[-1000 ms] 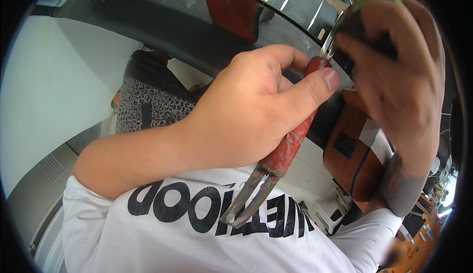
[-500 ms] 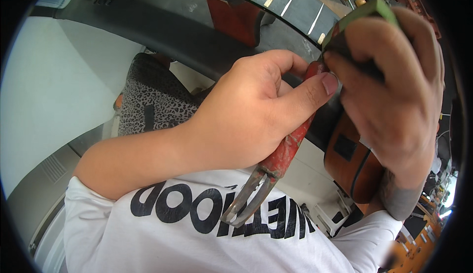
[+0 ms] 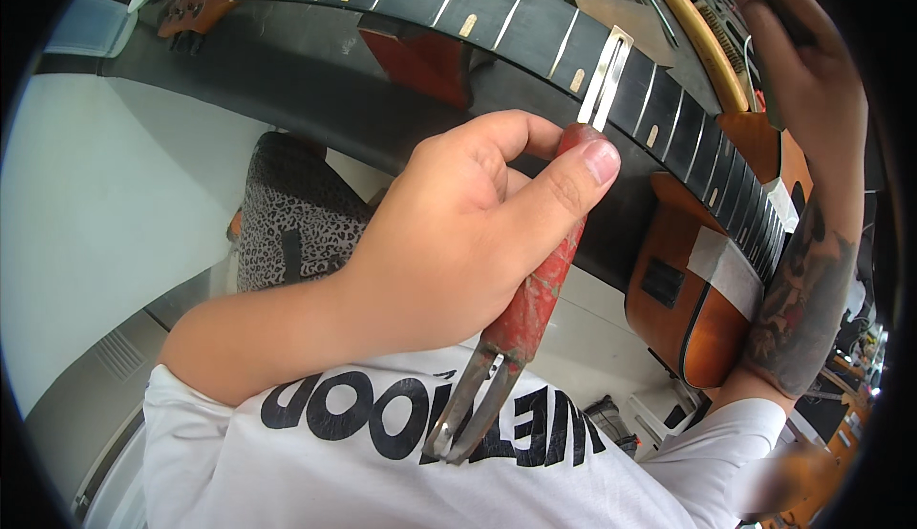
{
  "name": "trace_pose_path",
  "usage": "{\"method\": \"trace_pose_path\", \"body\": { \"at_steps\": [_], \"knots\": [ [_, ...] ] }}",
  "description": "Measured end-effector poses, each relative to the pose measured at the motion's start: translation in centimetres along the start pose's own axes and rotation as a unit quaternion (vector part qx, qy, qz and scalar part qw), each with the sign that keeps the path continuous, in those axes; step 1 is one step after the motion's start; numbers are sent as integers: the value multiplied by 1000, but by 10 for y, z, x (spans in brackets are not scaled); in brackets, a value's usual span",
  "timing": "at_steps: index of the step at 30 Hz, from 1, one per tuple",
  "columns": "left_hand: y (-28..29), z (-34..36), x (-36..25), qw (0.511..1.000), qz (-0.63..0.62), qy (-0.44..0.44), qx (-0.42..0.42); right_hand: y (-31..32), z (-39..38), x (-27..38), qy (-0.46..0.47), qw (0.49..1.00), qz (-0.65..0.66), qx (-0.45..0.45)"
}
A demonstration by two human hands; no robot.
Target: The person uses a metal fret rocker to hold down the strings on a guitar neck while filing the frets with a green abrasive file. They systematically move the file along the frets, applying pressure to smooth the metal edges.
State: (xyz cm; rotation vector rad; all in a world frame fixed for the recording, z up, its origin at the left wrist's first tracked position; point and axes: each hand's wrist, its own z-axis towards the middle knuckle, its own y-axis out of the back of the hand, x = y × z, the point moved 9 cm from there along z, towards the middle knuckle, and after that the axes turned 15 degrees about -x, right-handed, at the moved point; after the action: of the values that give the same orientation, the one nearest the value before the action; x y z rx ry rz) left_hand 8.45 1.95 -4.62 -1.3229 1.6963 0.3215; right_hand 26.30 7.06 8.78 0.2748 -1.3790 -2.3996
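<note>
My left hand (image 3: pixel 449 233) is closed round a red, worn handle (image 3: pixel 540 300) with slotted metal ends on both sides. Its upper, shiny end reaches over the dark fretboard (image 3: pixel 506 23) of a guitar; the lower, duller end hangs over my white shirt. My right hand (image 3: pixel 802 71) is at the upper right edge beside the tools, its fingers curled; whatever lies under them is mostly hidden and I cannot make it out. The guitar's wooden body (image 3: pixel 697 343), with pale tape on it, lies beneath the right forearm.
A red neck support (image 3: pixel 411 61) stands under the neck, with the headstock (image 3: pixel 191 9) at upper left. A wooden-handled brush (image 3: pixel 707 42), screwdrivers and other tools crowd the upper right. A translucent bin (image 3: pixel 86 23) sits at the far upper left, above a white surface.
My right hand, earlier holding a green block against the tool's upper end, has moved up and right, uncovering that end. My left hand with the tool has shifted slightly left in view.
</note>
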Motion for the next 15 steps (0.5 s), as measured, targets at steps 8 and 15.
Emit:
{"method": "trace_pose_path", "body": {
  "at_steps": [8, 15],
  "knots": [
    [9, -10, -39, 995, 23, -33, -88, 3, -5, -13, -35, 998, 32, -29],
    [16, -12, -32, 996, 42, -9, -77, 16, -7, -29, -110, 980, 123, -111]
  ]
}}
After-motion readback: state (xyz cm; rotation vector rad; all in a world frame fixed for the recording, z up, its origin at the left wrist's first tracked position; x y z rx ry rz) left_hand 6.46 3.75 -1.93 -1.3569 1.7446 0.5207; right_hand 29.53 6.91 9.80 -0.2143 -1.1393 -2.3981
